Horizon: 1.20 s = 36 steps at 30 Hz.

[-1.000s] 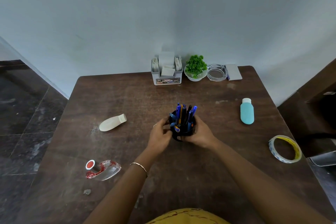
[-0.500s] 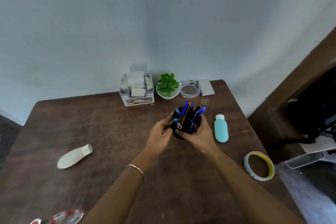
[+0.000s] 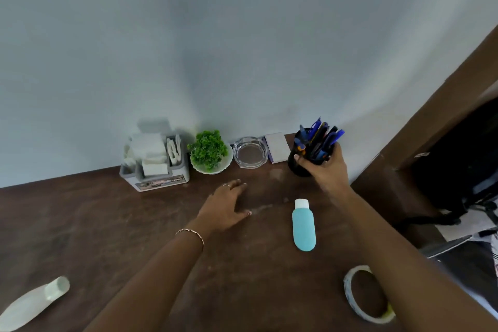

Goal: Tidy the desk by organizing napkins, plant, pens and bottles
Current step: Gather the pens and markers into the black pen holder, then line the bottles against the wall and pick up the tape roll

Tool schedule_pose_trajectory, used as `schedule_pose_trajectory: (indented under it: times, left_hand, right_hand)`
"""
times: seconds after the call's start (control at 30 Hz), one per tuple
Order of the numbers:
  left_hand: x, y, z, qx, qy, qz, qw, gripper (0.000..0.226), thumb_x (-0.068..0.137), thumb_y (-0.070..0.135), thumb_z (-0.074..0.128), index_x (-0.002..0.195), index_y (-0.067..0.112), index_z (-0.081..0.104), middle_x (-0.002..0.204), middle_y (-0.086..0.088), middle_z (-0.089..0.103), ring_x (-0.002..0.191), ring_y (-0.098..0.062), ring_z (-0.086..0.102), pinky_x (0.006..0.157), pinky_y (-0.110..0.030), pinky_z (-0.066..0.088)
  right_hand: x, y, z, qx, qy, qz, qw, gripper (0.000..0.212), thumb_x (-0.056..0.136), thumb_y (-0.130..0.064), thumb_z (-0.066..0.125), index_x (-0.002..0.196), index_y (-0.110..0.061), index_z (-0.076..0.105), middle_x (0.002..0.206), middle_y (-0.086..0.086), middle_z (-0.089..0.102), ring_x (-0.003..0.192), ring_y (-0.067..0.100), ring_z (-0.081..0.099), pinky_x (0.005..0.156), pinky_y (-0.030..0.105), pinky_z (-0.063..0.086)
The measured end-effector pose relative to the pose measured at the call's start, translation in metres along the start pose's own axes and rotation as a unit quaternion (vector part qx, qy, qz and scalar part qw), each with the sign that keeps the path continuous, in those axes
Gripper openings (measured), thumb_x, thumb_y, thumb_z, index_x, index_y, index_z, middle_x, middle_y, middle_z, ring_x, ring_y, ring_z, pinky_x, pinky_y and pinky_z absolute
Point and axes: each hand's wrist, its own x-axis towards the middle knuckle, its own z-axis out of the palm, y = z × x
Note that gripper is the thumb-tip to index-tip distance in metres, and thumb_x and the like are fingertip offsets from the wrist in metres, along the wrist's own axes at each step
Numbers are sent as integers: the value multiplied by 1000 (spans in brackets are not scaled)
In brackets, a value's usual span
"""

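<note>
My right hand (image 3: 324, 167) grips a black pen cup (image 3: 296, 166) full of blue and black pens (image 3: 319, 135) at the desk's far right corner, beside a small white pad (image 3: 277, 147). My left hand (image 3: 226, 206) lies flat and open on the brown desk (image 3: 107, 224), holding nothing. Along the back wall stand a grey napkin holder (image 3: 155, 167) with white napkins and a green plant (image 3: 208, 149) in a white bowl. A teal bottle (image 3: 304, 225) lies between my arms. A cream bottle (image 3: 29, 303) lies on its side at the near left.
A clear glass ashtray (image 3: 250, 152) sits between the plant and the pad. A tape roll (image 3: 366, 295) lies near the desk's right edge. Dark bags and a brown panel (image 3: 431, 121) stand to the right of the desk.
My right hand has carried the pen cup from the middle of the desk to the far right corner. My left hand has let go of it and now rests flat on the desk.
</note>
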Motion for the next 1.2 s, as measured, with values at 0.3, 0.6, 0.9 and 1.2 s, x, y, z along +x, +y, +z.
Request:
schedule_pose_trajectory:
  times: [0.3,0.6,0.9,1.2]
  left_hand:
    - [19,1,-1,38,-33,-30,998,97,67,52,77,148,38,26,160,12,11,146,-12,14,112,-50,25]
    - [23,-5,4,6,-14,-28,999,98,62,50,82,146,38,32,159,13,15,146,-12,18,115,-48,27]
    - [24,-6,7,9,-13,-24,1000,99,61,50,82,146,35,34,159,9,16,145,-16,20,115,-48,26]
    - [8,5,11,-46,43,-53,997,82,63,40,83,136,29,48,153,-1,33,140,-21,31,111,-45,34]
  right_hand:
    - [60,17,6,-51,-4,-5,999,67,63,-53,82,116,-31,45,109,-12,62,102,14,59,86,32,49]
    - [84,15,25,-21,-1,-9,1000,70,69,-45,81,125,-26,42,112,-12,60,100,11,56,81,26,43]
    - [80,19,26,8,-10,20,1000,97,64,-43,86,139,-22,28,130,-1,51,116,14,52,98,32,46]
    - [8,28,18,-30,46,52,997,81,71,-40,80,136,-20,37,130,4,51,118,21,53,101,41,47]
